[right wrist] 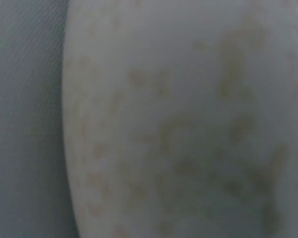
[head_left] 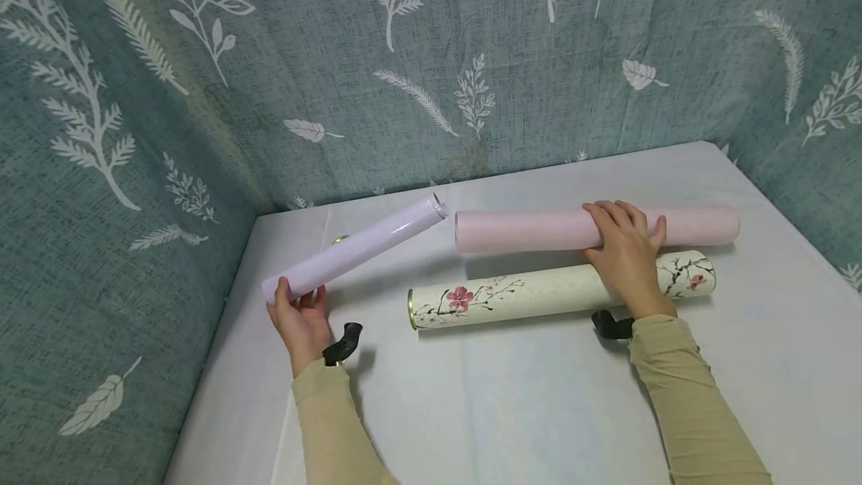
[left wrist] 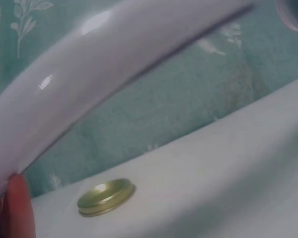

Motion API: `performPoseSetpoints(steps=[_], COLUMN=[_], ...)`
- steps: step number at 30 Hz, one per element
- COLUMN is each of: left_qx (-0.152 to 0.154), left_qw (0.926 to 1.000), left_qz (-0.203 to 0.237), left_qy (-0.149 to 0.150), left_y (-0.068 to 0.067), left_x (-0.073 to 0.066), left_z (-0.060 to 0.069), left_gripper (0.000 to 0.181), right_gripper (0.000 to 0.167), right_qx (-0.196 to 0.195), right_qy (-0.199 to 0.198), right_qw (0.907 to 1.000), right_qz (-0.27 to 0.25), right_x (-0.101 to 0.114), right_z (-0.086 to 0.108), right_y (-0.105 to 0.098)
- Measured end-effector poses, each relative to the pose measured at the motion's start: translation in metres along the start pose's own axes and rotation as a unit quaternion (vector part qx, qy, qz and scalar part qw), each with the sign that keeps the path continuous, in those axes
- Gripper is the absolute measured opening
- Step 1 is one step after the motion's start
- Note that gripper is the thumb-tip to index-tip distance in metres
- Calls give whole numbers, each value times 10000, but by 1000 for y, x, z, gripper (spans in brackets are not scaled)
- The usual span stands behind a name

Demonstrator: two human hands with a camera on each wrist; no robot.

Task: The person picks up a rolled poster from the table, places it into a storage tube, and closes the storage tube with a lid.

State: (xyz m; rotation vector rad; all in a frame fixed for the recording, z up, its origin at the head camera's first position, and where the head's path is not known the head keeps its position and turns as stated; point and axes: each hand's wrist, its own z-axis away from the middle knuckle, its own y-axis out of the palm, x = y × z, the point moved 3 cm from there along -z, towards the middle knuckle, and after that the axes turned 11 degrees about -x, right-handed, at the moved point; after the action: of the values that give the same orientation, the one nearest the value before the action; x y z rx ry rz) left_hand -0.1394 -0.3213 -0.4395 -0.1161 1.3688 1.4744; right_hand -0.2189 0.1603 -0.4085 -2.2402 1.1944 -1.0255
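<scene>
L hand (head_left: 301,326) fingers hold lilac roll (head_left: 357,249), R hand (head_left: 628,264) grips pink roll (head_left: 525,231); floral tube (head_left: 505,298) contents n/v; gold lid (left wrist: 107,196) sep.

Glare streaks the lilac roll (head_left: 355,248); the right wrist view is dim and blurred.

teal fabric backdrop (head_left: 518,73) (leaf-printed)
</scene>
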Motion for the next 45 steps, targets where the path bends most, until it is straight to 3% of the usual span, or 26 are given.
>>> performPoseSetpoints(steps=[12, 20, 45], left_qx=[-124, 16, 122], left_qw=[9987, 9962, 9926], left_qz=[-423, -788, -1203], left_qy=[-251, -371, -105], left_y=[-3, -1, 2], left_x=[3, 8, 8], left_z=[1, 0, 0], left_gripper=[57, 50, 56], right_gripper=[65, 69, 68], right_qx=[-152, -246, 49], right_qy=[75, 119, -191], right_qw=[9998, 9995, 9998], right_qz=[-55, -138, -51], right_x=[0, -3, 1], right_z=[4, 6, -1], right_y=[0, 2, 0])
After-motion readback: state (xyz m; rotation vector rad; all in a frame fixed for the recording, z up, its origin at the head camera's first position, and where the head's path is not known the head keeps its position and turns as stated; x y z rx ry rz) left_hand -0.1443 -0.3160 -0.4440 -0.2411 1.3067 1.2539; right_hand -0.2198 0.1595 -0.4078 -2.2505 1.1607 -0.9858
